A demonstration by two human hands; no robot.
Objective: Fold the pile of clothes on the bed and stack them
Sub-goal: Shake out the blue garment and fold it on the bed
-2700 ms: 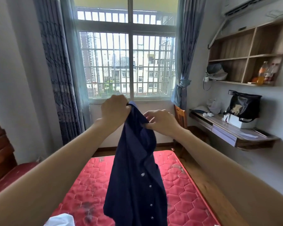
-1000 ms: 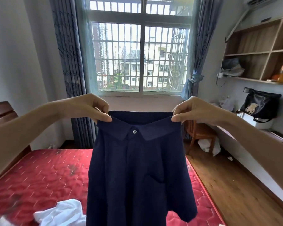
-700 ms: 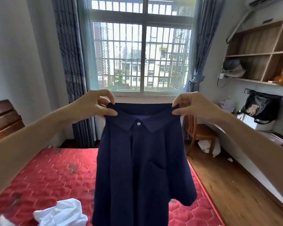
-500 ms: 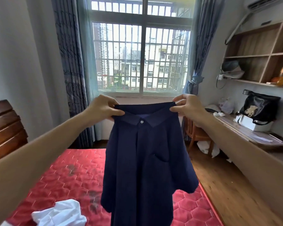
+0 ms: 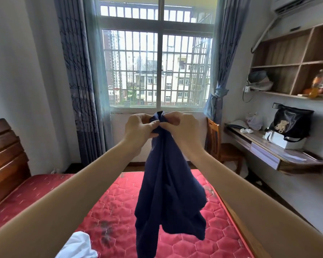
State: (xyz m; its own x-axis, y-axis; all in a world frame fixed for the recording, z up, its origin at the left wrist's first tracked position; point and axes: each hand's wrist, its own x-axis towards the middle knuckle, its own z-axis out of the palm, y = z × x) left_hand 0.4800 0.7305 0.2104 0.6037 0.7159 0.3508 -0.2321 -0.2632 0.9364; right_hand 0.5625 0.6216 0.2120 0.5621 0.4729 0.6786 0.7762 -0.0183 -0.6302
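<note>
A navy blue collared shirt [image 5: 168, 192] hangs in the air above the red quilted mattress [image 5: 185, 237], folded lengthwise into a narrow bundle. My left hand [image 5: 140, 127] and my right hand [image 5: 179, 125] are pressed together at chest height, and both pinch the shirt's top edge, which bunches between the fingers. The shirt's lower part drapes down in loose folds below the hands. A crumpled white garment [image 5: 78, 246] lies on the mattress at the bottom left, partly hidden by my left forearm.
A wooden headboard [image 5: 6, 155] stands at the left. At the right are a wooden chair [image 5: 222, 148], a wall desk [image 5: 280, 155] with a black bag [image 5: 291, 121], and shelves [image 5: 296, 62]. A barred window [image 5: 157, 67] with blue curtains faces me.
My hands, which held the shirt spread wide by its shoulders, have come together at the middle. The shirt has folded in half lengthwise and hangs narrow.
</note>
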